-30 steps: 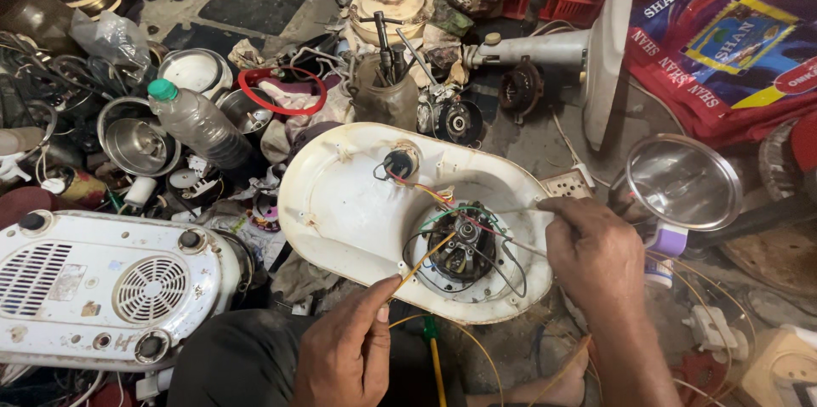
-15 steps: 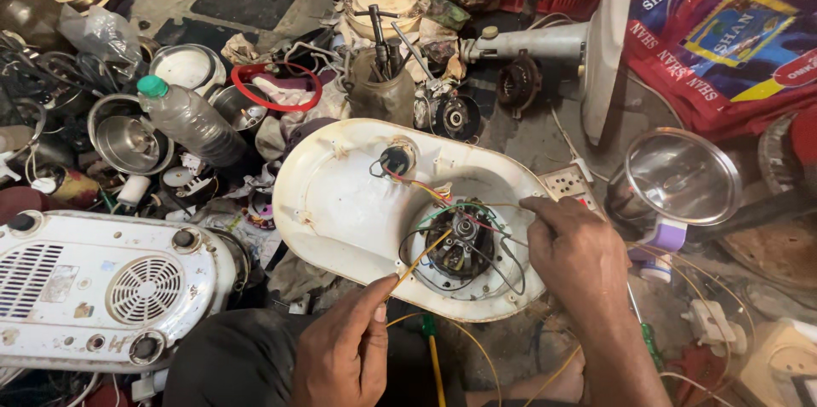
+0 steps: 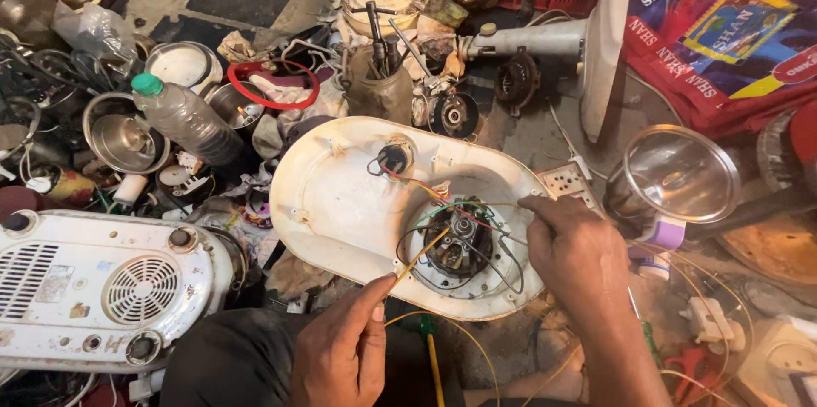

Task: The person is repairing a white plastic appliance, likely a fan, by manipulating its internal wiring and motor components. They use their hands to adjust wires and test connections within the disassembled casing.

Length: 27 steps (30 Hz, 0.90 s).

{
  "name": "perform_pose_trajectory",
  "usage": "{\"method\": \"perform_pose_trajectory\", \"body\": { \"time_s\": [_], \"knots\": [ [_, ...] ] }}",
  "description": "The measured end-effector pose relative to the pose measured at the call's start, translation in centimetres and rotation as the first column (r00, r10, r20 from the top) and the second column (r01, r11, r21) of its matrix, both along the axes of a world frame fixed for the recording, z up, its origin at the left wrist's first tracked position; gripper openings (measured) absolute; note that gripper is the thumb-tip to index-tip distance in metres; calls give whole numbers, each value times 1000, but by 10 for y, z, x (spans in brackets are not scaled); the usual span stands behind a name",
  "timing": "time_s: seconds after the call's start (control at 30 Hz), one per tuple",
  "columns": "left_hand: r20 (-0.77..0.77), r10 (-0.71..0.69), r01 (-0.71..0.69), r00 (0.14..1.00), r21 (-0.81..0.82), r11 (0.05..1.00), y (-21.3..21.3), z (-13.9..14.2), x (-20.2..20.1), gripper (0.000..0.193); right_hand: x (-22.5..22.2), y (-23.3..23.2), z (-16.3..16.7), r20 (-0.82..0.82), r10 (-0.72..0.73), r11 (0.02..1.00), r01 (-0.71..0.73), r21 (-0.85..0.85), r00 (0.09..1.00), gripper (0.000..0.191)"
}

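An upturned cream oval appliance base (image 3: pixel 340 203) lies in the middle, with a small dark motor (image 3: pixel 459 241) and coloured wires set in its round recess. My left hand (image 3: pixel 340 347) sits at the base's near rim and pinches a thin yellow wire (image 3: pixel 421 255) that runs up to the motor. My right hand (image 3: pixel 574 245) rests on the right rim of the base, fingertips closed on thin wires beside the motor. A small round knob part (image 3: pixel 393 156) with red and black leads sits higher on the base.
A white appliance casing (image 3: pixel 102 288) with vent grilles lies at the left. A plastic bottle (image 3: pixel 183 117), steel bowls (image 3: pixel 128 139) and scrap parts crowd the upper left. A steel pot (image 3: pixel 677 173), a white socket (image 3: pixel 566 181) and a red bag (image 3: pixel 723 41) are on the right.
My view has shifted slightly. My right hand has moved a little left along the rim toward the motor; my left hand keeps its hold on the yellow wire.
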<state>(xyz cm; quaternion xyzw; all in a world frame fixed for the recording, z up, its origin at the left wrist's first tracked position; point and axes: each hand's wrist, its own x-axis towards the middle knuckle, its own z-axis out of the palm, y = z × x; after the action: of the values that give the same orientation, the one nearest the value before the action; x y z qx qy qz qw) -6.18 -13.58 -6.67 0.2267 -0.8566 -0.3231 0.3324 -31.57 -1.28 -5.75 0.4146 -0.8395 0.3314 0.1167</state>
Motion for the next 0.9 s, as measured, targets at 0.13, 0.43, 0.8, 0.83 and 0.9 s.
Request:
{"method": "perform_pose_trajectory", "body": {
  "time_s": [0.13,0.43,0.8,0.83,0.9],
  "knots": [
    [-22,-32,32,999,-27,999,-1,0,1,30,-1,0,-1,-27,30,999,-32,-43,999,23],
    [-13,-14,13,1000,-36,999,-2,0,0,29,-2,0,0,-28,26,999,-27,-22,999,26],
    [17,3,-3,1000,14,1000,-1,1,0,31,-2,4,5,-18,-25,998,24,-66,1000,24],
    [26,7,-8,1000,33,999,0,1,0,31,-3,5,4,-9,-37,997,36,-63,999,23],
    [4,-5,5,1000,4,1000,-1,1,0,31,-4,6,3,-21,-20,997,18,-71,1000,22]
  ]
}}
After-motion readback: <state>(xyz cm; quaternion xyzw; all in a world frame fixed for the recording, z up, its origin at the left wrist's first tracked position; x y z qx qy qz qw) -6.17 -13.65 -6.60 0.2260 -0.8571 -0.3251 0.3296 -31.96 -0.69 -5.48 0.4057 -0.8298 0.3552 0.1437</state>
